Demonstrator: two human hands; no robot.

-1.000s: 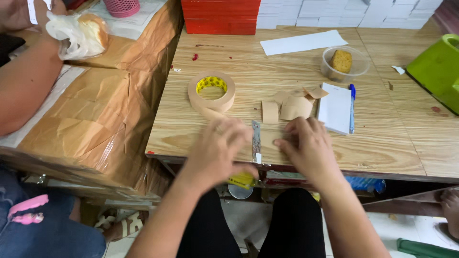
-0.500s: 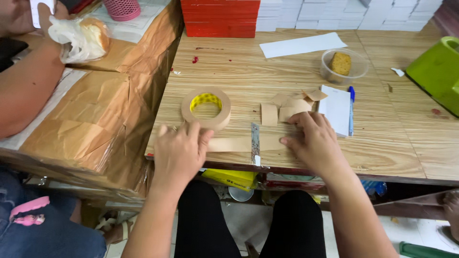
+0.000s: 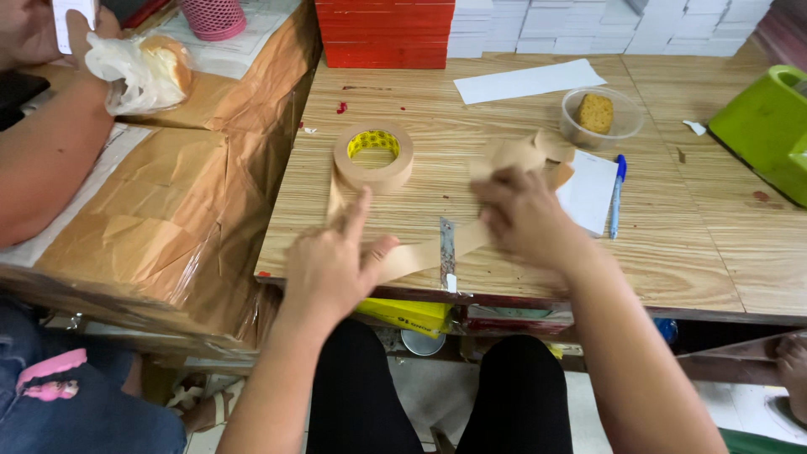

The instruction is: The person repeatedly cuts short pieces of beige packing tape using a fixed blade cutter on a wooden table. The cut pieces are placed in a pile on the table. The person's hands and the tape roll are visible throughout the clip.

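Left hand (image 3: 332, 265): we pinch the strip's (image 3: 420, 252) near end.
Right hand (image 3: 521, 214): closed on the strip's far end.
Strip: stretched across the blade (image 3: 447, 244) at the worktop (image 3: 672, 252) edge.
Roll (image 3: 373, 155): flat, just behind.

The scene is lit evenly and brightly by soft, diffuse light from above, so that only faint, short shadows are cast on the wooden table (image 3: 521, 109) and no harsh glare is seen. Motion blur is seen on the right hand (image 3: 525, 220), whose fingers are smeared, while the left hand (image 3: 332, 265) is rendered fairly sharply. Slight wide-angle stretching is noticed toward the corners, and the dark space under the table is left dim.
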